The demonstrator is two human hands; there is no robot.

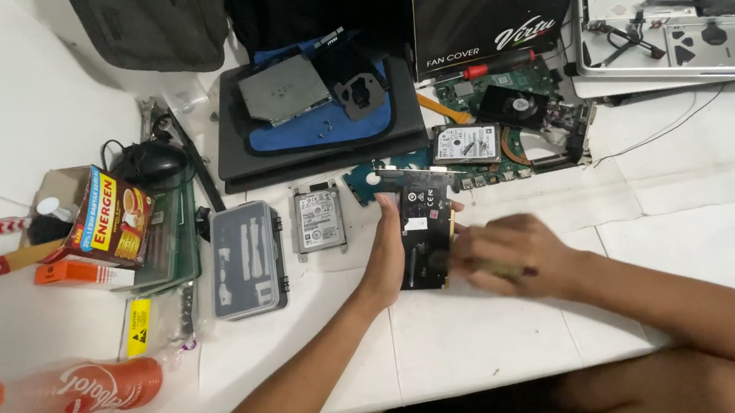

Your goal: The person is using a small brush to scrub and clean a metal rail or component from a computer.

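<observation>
Hands on a black circuit card

Hands meet near the bench's middle. The left hand (387, 253) grips the upright black circuit card (424, 228) along its left edge. The right hand (506, 254), blurred, presses against the card's right side; I cannot tell its grip. Beyond lie a hard drive (318, 220) and a green motherboard (511, 127).

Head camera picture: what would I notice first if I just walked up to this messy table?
Probably the two hands in the middle: the left hand grips a black circuit card by its edge, and the blurred right hand is at its other side. Next, the bright orange bottle lying at the lower left, and the opened laptop with its insides showing at the top right.
</observation>
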